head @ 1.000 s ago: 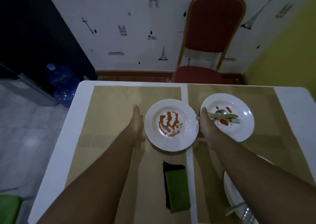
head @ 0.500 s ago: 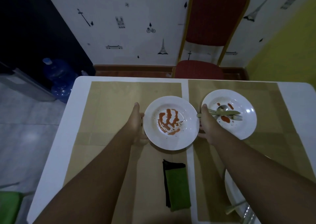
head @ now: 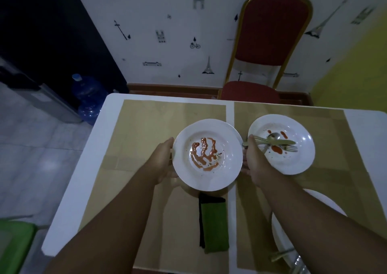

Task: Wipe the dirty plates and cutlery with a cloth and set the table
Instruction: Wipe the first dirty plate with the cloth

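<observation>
Nearest, at 6 o'clock on the tabletop [head: 94, 158], the folded green cloth [head: 214, 225] lies untouched on a brown mat [head: 146, 131], with a black layer showing along its left side. At 4 o'clock a third plate [head: 322, 200] is mostly hidden under the right forearm, and the loose cutlery [head: 281, 254] by its near rim is too dim to sort. Just beyond the cloth, the smeared plate [head: 228, 175] is held on both sides. The left grip [head: 162, 161] clasps its rim at 9 o'clock and the right grip [head: 254, 160] at 3 o'clock, thumbs against the edge and fingers tucked beneath. The plate's near rim overlaps the cloth's far end and a shadow sits below it, so it looks raised a little off the mat, though I cannot be sure. Red sauce streaks its well. At 3 o'clock from it, just beside the right grip, the second plate [head: 303, 162] rests on the other mat with crossed cutlery [head: 276, 142], a spoon, a knife and a fork, lying over sauce spots. Farther off, a red chair [head: 272, 33] stands at 1 o'clock and a water bottle [head: 90, 95] sits on the floor at 10 o'clock. The step in hand seems to be fetching the first dirty plate, and no wiping is done yet. Next, I judge, the plate should be kept level in one grip so that the other can take up the cloth.
</observation>
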The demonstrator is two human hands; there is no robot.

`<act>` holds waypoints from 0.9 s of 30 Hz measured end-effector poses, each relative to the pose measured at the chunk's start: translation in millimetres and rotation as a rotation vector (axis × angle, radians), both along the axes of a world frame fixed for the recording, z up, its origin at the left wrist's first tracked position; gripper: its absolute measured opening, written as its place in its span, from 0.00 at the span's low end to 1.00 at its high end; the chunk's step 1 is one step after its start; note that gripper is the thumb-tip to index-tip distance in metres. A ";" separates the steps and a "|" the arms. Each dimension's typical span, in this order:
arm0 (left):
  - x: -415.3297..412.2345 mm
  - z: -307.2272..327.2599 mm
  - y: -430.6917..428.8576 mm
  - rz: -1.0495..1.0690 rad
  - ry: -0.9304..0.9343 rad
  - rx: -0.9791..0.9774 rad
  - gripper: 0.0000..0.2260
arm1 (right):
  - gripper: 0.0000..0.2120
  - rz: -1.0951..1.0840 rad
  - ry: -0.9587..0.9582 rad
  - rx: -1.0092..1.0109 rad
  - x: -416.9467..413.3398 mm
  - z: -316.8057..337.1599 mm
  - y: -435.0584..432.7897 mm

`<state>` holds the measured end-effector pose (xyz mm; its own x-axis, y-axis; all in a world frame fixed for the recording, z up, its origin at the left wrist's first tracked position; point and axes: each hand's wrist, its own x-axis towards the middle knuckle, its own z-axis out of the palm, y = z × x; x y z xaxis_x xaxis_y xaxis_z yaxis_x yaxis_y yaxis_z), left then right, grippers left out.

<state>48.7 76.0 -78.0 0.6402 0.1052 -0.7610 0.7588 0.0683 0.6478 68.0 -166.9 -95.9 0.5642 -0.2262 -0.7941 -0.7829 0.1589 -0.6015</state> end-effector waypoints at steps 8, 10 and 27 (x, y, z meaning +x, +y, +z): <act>-84.9 -4.1 1.0 0.170 -0.047 -0.007 0.13 | 0.22 0.237 -0.101 -0.082 -29.3 6.4 -7.3; -106.4 -6.4 -2.3 0.228 -0.061 -0.043 0.13 | 0.18 0.301 -0.127 -0.071 -37.3 10.0 -5.7; -181.5 -41.1 56.7 0.494 -0.158 0.006 0.11 | 0.25 1.079 -0.492 -0.769 -168.7 -43.4 48.6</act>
